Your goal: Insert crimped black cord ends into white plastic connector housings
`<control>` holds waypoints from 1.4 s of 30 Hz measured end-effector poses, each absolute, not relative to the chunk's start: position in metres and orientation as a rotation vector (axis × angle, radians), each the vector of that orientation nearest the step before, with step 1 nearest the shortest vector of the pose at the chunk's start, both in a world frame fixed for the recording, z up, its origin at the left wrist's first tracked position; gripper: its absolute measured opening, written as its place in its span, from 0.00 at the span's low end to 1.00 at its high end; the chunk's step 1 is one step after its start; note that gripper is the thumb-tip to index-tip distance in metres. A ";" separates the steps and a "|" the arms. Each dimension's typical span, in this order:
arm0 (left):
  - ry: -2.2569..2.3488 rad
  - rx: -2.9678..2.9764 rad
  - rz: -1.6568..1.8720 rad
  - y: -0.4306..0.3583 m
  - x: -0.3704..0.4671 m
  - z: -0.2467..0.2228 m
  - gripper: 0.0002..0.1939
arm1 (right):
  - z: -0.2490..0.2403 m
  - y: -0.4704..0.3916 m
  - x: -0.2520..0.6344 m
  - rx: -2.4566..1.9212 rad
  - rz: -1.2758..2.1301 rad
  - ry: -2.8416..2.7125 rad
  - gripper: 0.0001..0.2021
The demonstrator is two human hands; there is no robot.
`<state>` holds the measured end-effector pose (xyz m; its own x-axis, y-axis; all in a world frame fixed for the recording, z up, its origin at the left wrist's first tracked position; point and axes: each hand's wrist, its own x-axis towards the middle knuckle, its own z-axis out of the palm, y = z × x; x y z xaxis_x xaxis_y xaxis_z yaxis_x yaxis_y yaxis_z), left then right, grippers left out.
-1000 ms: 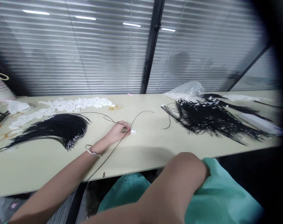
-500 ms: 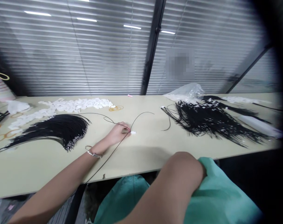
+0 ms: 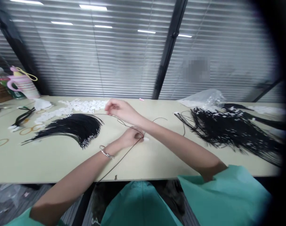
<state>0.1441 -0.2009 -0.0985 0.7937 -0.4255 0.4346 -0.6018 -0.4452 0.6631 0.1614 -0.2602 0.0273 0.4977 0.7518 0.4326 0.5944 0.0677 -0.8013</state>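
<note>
My left hand [image 3: 132, 137] rests on the table with its fingers closed around thin black wires [image 3: 120, 159]. A small white connector [image 3: 146, 139] sticks out just right of the fingertips. One wire runs down to the table's front edge, and others loop up left and right. Crossing over the left hand, my right hand [image 3: 120, 110] is at the right end of a pile of small white connectors [image 3: 74, 107]. Its fingers are bent and apart, with nothing visible between them. Beside the left wrist lies a bundle of black wires [image 3: 72, 127] with metal-tipped ends.
A large heap of black wires with white connectors [image 3: 215, 128] spreads at the right, below a clear plastic bag [image 3: 204, 99]. A pink striped cup [image 3: 27, 86] stands at the far left. Rubber bands [image 3: 31, 129] lie near the left bundle. Blinds [image 3: 119, 66] rise behind the table.
My right hand, out of sight before, now reaches left across the left hand to the white connectors. The left hand keeps its hold on the wires. The view has turned left, showing the cup.
</note>
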 end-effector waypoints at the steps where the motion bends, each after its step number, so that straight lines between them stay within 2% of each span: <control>1: -0.792 2.109 0.265 -0.202 0.144 -0.099 0.07 | 0.018 -0.259 0.187 -1.810 0.022 -1.164 0.08; 3: -0.859 2.111 0.285 -0.203 0.146 -0.099 0.07 | -0.003 -0.262 0.229 -2.226 -0.037 -1.065 0.04; 4: -0.881 2.108 0.293 -0.203 0.147 -0.100 0.07 | -0.013 -0.264 0.243 -2.297 -0.014 -1.044 0.01; 9: -0.896 2.106 0.313 -0.204 0.149 -0.102 0.07 | -0.054 -0.267 0.261 -2.442 0.116 -1.089 0.17; 14: -0.918 2.093 0.265 -0.204 0.147 -0.099 0.06 | -0.072 -0.257 0.261 -2.513 0.089 -1.136 0.17; 19: -0.912 2.107 0.261 -0.203 0.149 -0.101 0.06 | -0.080 -0.256 0.273 -2.664 0.037 -1.088 0.15; 27: -0.869 2.123 0.262 -0.203 0.151 -0.105 0.08 | -0.078 -0.280 0.300 -2.880 0.006 -1.095 0.03; 34: -0.840 2.095 0.250 -0.203 0.154 -0.105 0.06 | -0.070 -0.287 0.309 -2.967 0.046 -1.137 0.09; 42: -0.848 2.064 0.258 -0.203 0.148 -0.101 0.06 | -0.066 -0.293 0.314 -2.766 0.201 -0.926 0.03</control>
